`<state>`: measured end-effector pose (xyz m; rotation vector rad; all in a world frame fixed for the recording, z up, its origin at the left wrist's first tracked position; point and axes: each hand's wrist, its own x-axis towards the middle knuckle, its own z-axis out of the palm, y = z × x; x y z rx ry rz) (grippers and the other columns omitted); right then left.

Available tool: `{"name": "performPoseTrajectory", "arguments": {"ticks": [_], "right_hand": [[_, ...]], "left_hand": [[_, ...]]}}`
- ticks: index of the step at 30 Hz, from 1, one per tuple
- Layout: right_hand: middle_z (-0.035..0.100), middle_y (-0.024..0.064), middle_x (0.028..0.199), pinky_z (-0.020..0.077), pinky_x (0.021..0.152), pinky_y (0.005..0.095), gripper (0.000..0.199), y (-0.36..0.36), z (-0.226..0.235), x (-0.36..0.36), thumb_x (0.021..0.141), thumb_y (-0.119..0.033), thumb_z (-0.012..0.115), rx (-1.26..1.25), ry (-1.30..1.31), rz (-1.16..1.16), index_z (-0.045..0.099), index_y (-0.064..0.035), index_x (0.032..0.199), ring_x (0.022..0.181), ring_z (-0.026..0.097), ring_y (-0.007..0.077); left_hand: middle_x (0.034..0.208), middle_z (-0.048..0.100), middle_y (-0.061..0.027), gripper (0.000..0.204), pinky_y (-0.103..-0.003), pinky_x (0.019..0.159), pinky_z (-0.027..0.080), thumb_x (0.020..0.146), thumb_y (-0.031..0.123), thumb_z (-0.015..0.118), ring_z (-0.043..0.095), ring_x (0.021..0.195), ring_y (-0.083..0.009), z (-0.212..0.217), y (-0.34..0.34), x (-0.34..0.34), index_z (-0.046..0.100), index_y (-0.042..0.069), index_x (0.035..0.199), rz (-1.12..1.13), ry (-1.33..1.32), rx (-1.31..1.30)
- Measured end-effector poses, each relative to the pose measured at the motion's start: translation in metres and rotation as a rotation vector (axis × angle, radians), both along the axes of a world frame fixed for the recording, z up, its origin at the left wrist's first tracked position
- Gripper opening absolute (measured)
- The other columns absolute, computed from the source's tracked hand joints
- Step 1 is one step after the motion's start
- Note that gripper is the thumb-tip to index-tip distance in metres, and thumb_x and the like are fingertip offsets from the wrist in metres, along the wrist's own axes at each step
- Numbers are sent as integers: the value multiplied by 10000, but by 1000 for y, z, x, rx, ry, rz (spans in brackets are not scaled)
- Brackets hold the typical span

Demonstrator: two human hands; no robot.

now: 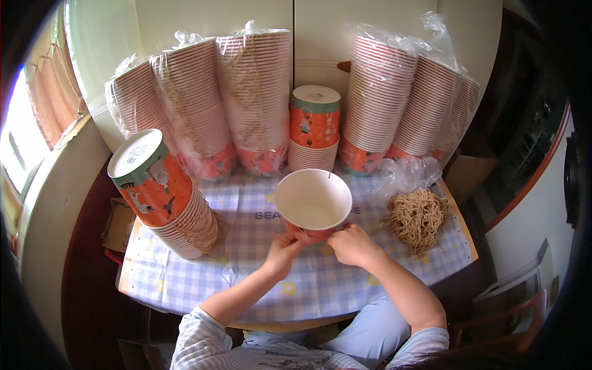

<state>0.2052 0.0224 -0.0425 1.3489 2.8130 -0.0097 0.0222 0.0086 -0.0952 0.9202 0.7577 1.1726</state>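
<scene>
A white-lined paper bucket [313,200] with an orange outside stands mid-table, its mouth tilted toward me. My left hand [283,254] is closed on its front left, thumb and fingers at the orange wall. At its front right my right hand [354,245] is closed in a pinch against the wall; whatever its fingertips hold is hidden. A short bit of cord shows at the bucket's far rim, and a thin strand near my left fingertips. To the right lies a tangled heap of tan cords [417,221].
Tall plastic-wrapped bucket stacks [256,92] line the back left, with more wrapped stacks [377,92] at the back right. Between them stands a short upside-down stack [314,126]. An upside-down stack [163,191] leans at the left, tan cords beside it. A checked cloth [246,283] covers the table.
</scene>
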Motion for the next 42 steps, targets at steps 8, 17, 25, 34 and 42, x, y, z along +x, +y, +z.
{"name": "performPoseTrajectory", "arguments": {"ticks": [8, 17, 25, 34, 42], "right_hand": [[616, 163, 754, 468, 721, 425, 278, -20, 30, -15, 791, -301, 513, -330, -33, 12, 612, -42, 773, 734, 608, 312], [612, 166, 810, 456, 733, 433, 328, -15, 17, -11, 848, -301, 415, -441, 30, -19, 605, -36, 817, 786, 592, 329], [613, 164, 815, 453, 741, 435, 306, -14, 17, -15, 834, -298, 448, -434, 61, 8, 608, -37, 828, 807, 586, 333], [613, 143, 748, 464, 681, 428, 295, -11, 4, -13, 816, -312, 489, -227, 163, 25, 594, -42, 762, 711, 597, 317], [617, 132, 725, 465, 671, 422, 222, -17, 14, -20, 790, -245, 487, -228, 215, 20, 598, -66, 722, 700, 604, 293]], "left_hand": [[750, 530, 21, 42, -209, 615, 376, 818, 92, 563, 464, 679, -60, 6, -8, 28, 542, 56, 816, -11, 18, -24], [719, 492, 36, 140, -196, 560, 323, 854, 108, 499, 420, 632, -53, -8, -5, 10, 566, 46, 960, -216, -230, -138], [720, 503, 39, 148, -199, 584, 337, 865, 147, 515, 426, 654, -50, -25, -3, 7, 582, 60, 964, -346, -320, -143], [710, 516, 32, 49, -200, 577, 350, 826, 128, 576, 431, 617, -68, -32, 1, 5, 561, 82, 818, -237, -319, -179], [706, 529, 25, 57, -199, 553, 343, 816, 132, 583, 432, 612, -70, -38, 1, 4, 566, 78, 822, -208, -321, -231]]}}
